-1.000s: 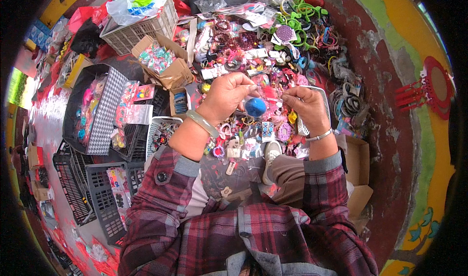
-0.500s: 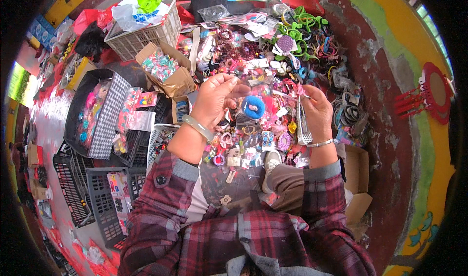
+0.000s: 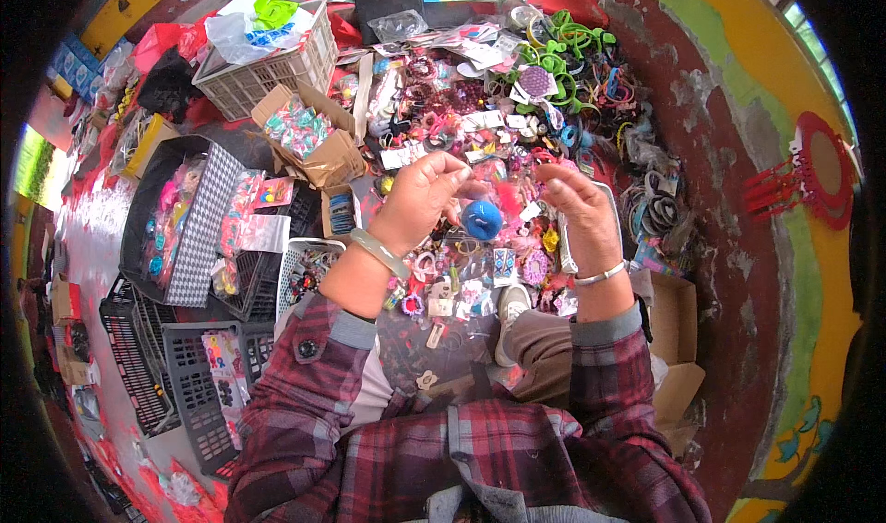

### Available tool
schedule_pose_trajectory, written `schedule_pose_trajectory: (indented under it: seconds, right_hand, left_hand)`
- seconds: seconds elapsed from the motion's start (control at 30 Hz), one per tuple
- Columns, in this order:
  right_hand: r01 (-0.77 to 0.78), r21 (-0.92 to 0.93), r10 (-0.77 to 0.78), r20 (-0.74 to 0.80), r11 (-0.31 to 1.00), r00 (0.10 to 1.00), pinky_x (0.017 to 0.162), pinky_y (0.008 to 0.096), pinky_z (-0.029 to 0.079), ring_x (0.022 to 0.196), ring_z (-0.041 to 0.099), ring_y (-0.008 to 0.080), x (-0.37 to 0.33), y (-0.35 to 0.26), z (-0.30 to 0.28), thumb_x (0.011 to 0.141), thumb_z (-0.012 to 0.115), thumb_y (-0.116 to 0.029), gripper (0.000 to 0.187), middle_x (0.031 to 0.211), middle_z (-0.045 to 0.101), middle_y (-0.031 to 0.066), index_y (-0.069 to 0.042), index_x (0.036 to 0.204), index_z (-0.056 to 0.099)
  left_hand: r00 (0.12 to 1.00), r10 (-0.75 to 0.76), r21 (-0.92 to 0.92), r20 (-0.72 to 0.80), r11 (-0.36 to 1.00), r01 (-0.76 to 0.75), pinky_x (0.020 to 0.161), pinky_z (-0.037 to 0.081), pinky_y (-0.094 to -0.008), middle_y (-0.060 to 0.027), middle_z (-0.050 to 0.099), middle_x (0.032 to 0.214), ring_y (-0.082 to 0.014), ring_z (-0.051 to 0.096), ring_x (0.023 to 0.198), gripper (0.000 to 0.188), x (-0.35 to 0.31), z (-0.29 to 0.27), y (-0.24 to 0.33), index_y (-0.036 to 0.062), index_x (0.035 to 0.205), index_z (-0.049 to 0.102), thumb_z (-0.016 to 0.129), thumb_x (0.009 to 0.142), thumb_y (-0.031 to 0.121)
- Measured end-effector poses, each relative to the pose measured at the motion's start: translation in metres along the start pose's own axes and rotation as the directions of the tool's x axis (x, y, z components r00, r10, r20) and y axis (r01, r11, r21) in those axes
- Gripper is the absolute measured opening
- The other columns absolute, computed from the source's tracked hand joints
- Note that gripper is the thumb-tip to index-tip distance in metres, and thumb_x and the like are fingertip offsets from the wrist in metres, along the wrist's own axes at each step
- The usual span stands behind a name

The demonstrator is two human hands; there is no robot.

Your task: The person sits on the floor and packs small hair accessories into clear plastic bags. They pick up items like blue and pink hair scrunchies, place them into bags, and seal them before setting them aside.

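Nearest the body: plaid sleeves enter from the lower edge, a bent knee and a pale shoe between the forearms.

Left hand: fingers closed in a pinch on the top edge of a small clear packet; pale bangle at the wrist. Hanging in the packet just below the fingertips is a blue pom-pom, held above the goods, between the two hands.

Right hand: fingers loosely curled, thumb side toward the packet; cannot tell whether it touches the plastic. Thin bracelet at the wrist.

Beneath and beyond the hands: a dense spread of hair ornaments, no bare ground between pieces. Left of the left forearm, a white mesh basket, then dark plastic crates edge to edge. Farther left, a checked tray. Beyond it, an open cardboard box and a pale grid basket.

Right side: bare worn reddish floor runs alongside the spread, the only open strip.
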State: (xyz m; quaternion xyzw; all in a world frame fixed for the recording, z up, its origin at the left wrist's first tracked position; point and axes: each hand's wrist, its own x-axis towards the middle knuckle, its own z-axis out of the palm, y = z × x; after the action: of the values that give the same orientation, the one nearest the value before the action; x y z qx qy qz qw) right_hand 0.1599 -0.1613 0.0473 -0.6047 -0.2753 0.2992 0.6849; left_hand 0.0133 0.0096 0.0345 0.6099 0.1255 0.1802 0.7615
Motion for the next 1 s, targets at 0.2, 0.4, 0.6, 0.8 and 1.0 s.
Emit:
schedule_pose_trajectory:
  seconds: [0.2, 0.4, 0.6, 0.8, 1.0]
  right_hand:
    - [-0.043, 0.054, 0.04, 0.059, 0.998, 0.997, 0.076, 0.023, 0.043, 0.079, 0.058, 0.0114, -0.003, 0.01, 0.011, 0.078, 0.065, -0.012, 0.017, 0.082, 0.065, 0.0057, 0.001, 0.088, 0.065]
    - [-0.024, 0.039, 0.025, -0.033, 0.999, 0.999, 0.071, 0.0235, 0.043, 0.076, 0.057, 0.0119, -0.002, 0.013, 0.003, 0.078, 0.063, -0.009, 0.014, 0.08, 0.065, 0.0061, 0.003, 0.085, 0.065]
    - [0.002, -0.209, -0.009, -0.032, 0.978, 0.999, 0.066, 0.0241, 0.042, 0.073, 0.056, 0.0113, -0.006, -0.007, 0.028, 0.078, 0.06, -0.011, 0.014, 0.078, 0.063, 0.0053, 0.002, 0.08, 0.065]
    - [0.106, -0.297, -0.14, -0.096, 0.949, 0.986, 0.054, 0.0212, 0.036, 0.059, 0.048, 0.007, 0.003, 0.012, 0.007, 0.082, 0.057, -0.009, 0.013, 0.065, 0.056, -0.0009, 0.002, 0.077, 0.062]
    - [0.06, -0.291, -0.103, -0.135, 0.955, 0.986, 0.051, 0.0221, 0.035, 0.052, 0.045, 0.007, 0.021, 0.034, -0.001, 0.087, 0.056, -0.022, 0.026, 0.057, 0.05, -0.0011, -0.005, 0.066, 0.056]
  left_hand:
    - [0.998, -0.017, -0.014, 0.063, 1.0, 0.018, 0.05, 0.047, -0.0179, -0.013, 0.063, 0.096, -0.0117, 0.062, 0.076, 0.02, -0.002, 0.005, -0.005, 0.0004, 0.094, 0.052, 0.044, 0.092, 0.018]
    - [0.984, -0.124, -0.156, 0.127, 0.977, 0.144, 0.048, 0.046, -0.0183, -0.0126, 0.063, 0.094, -0.0119, 0.062, 0.081, 0.029, -0.003, 0.007, 0.011, -0.0018, 0.1, 0.054, 0.045, 0.092, 0.025]
    - [0.953, 0.192, 0.289, 0.234, 0.922, -0.257, 0.057, 0.046, -0.0246, -0.0065, 0.064, 0.081, -0.0106, 0.059, 0.067, 0.019, 0.005, -0.005, -0.03, -0.0006, 0.086, 0.064, 0.058, 0.083, 0.017]
    - [0.986, 0.167, 0.423, 0.01, 0.893, -0.156, 0.057, 0.044, -0.026, -0.0076, 0.061, 0.065, -0.0094, 0.056, 0.06, 0.016, -0.003, -0.01, 0.008, 0.0002, 0.075, 0.063, 0.062, 0.077, 0.016]
    - [0.844, 0.266, 0.242, -0.466, 0.956, -0.168, 0.05, 0.047, -0.0271, -0.0072, 0.06, 0.059, -0.0124, 0.057, 0.054, 0.022, -0.04, -0.072, 0.066, -0.0023, 0.073, 0.062, 0.06, 0.078, 0.019]
